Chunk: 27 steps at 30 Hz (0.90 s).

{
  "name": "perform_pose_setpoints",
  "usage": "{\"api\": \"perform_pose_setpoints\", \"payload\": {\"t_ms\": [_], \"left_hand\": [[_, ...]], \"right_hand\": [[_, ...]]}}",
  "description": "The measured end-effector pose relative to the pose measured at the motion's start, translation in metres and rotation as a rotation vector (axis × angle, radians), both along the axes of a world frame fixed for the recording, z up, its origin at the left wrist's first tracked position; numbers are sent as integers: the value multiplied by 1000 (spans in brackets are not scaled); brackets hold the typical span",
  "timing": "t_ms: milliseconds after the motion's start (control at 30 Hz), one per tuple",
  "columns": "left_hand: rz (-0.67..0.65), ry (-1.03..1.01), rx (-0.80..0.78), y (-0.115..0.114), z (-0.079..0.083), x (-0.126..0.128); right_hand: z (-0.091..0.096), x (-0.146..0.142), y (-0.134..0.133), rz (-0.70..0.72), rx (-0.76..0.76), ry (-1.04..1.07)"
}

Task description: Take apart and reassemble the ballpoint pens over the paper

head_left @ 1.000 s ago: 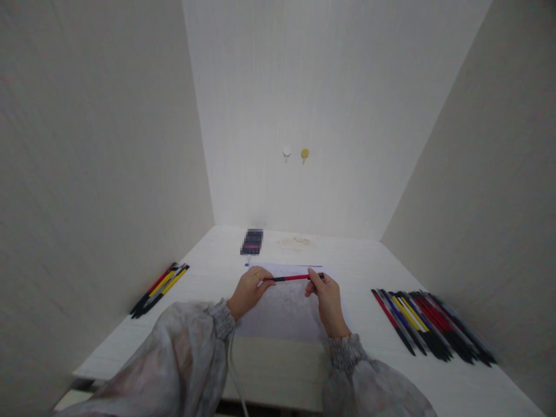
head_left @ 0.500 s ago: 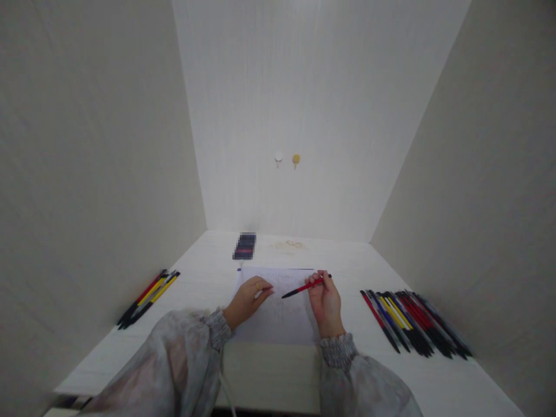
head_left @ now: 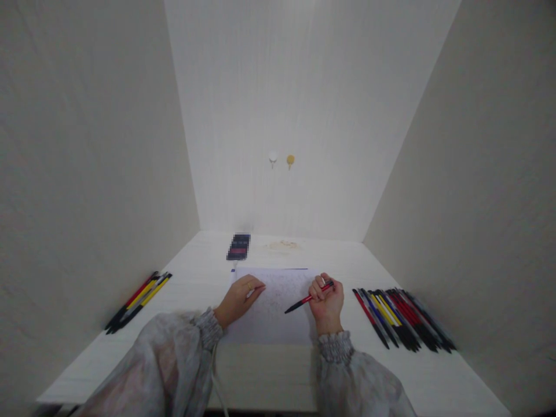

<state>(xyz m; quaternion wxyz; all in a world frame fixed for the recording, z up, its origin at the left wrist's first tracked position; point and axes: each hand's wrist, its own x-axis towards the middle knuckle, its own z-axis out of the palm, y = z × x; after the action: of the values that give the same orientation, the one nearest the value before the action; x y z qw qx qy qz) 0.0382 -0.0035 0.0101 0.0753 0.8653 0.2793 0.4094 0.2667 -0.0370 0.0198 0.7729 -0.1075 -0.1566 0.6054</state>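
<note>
My right hand (head_left: 328,301) is closed around a red and black pen (head_left: 306,299), whose dark tip points down and left over a white sheet of paper (head_left: 273,315) covered with faint scribbles. My left hand (head_left: 238,298) rests on the sheet's left part with its fingers lying flat and nothing in it; a ring shows on one finger. Both arms wear pale, loose sleeves with gathered cuffs.
A row of several pens (head_left: 402,317) in red, blue, yellow and black lies right of the sheet. A smaller bunch of pens (head_left: 136,301) lies at the left edge of the white table (head_left: 191,278). A blurred dark object (head_left: 238,247) sits behind the sheet. Walls enclose three sides.
A second ago both hands held the pen level by its ends. My left hand has let go and settled on the paper; my right hand now grips the pen alone, tip down.
</note>
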Motion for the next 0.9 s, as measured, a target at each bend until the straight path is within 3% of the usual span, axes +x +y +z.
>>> {"api": "perform_pose_setpoints", "payload": {"t_ms": [333,667,900], "left_hand": [[-2,37,32,-2,3,1],[-137,216,-104,-6,-5,4],[-169,238,-144,-3,-11,4]], "right_hand": [[2,7,1,10,16,22],[4,16,2,-107,20,6],[2,27,6,-184,39,-60]]}}
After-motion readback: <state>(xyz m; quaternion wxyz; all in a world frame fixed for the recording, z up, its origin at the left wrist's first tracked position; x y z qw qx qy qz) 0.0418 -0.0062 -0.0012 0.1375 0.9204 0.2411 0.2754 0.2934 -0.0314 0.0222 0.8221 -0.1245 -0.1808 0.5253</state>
